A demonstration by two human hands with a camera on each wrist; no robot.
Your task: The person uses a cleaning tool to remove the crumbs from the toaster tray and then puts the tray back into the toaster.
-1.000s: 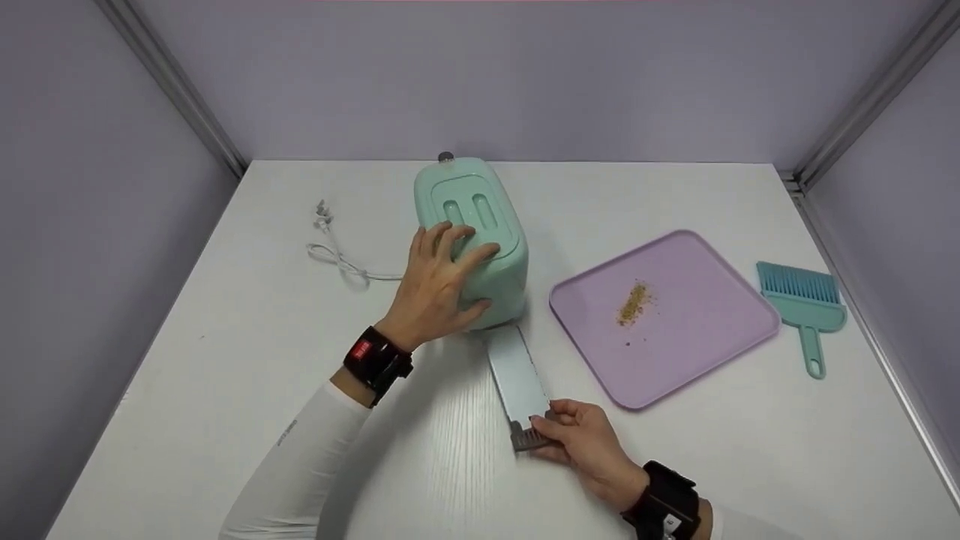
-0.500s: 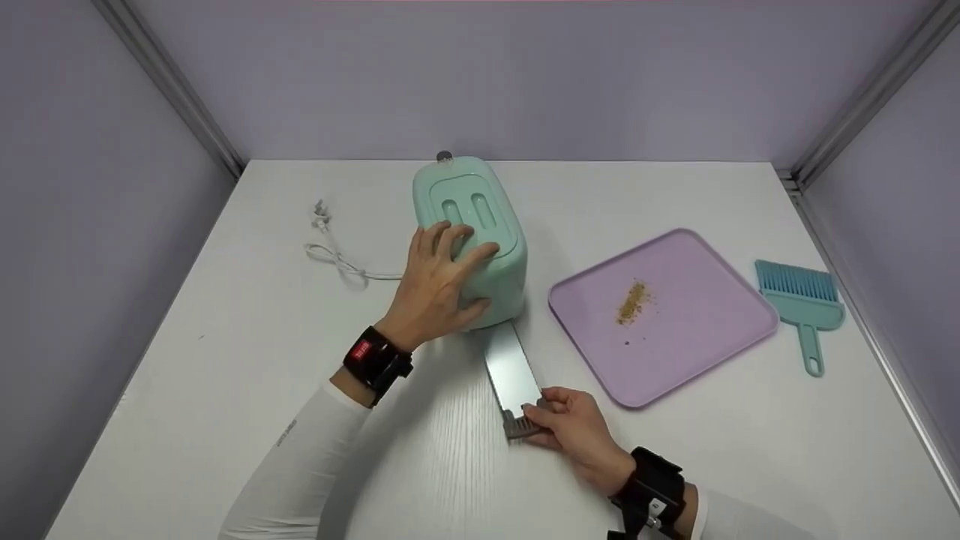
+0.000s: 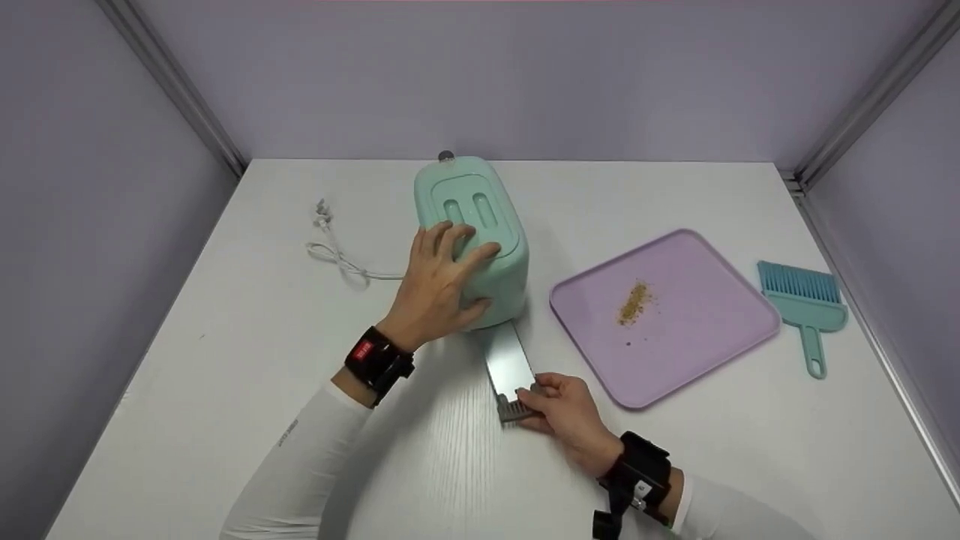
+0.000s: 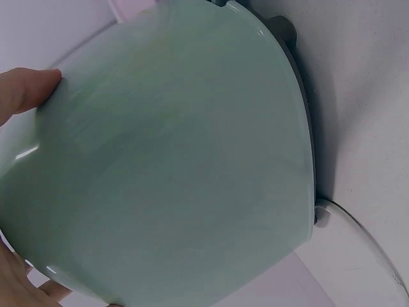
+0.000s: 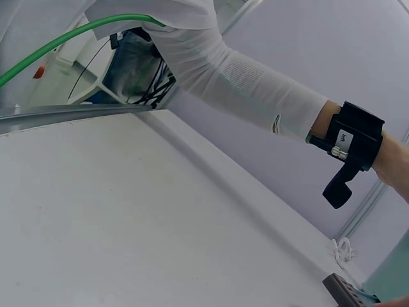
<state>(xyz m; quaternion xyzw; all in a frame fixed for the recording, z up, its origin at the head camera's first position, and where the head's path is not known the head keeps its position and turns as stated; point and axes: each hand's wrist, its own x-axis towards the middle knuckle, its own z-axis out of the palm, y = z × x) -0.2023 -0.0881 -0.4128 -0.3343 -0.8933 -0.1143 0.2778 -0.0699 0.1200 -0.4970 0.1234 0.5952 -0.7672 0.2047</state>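
A mint-green toaster [image 3: 504, 289] stands near the middle of the table in the head view, and its body fills much of the left wrist view. My left hand [image 3: 433, 289] holds it at the near end, fingers spread over the top and thumb against the side. From under the near end sticks out a flat metal crumb tray [image 3: 509, 360] with a grey ribbed handle. My right hand [image 3: 566, 412] pinches that handle, thumb on top; the tray's far part is hidden beneath the toaster. At the lower right of the right wrist view, the grey handle [image 5: 344, 291] shows.
A purple tray [image 3: 701, 322] with a small heap of brown crumbs [image 3: 635, 302] lies to the right. Beyond it is a mint brush [image 3: 808, 309] with blue-green bristles. A white power cord [image 3: 337, 259] lies left of the toaster. Walls rise at the back and sides.
My right hand has moved away from me and slightly left, sliding the crumb tray further under the toaster, so less of it shows. My left hand and the toaster stay in place.
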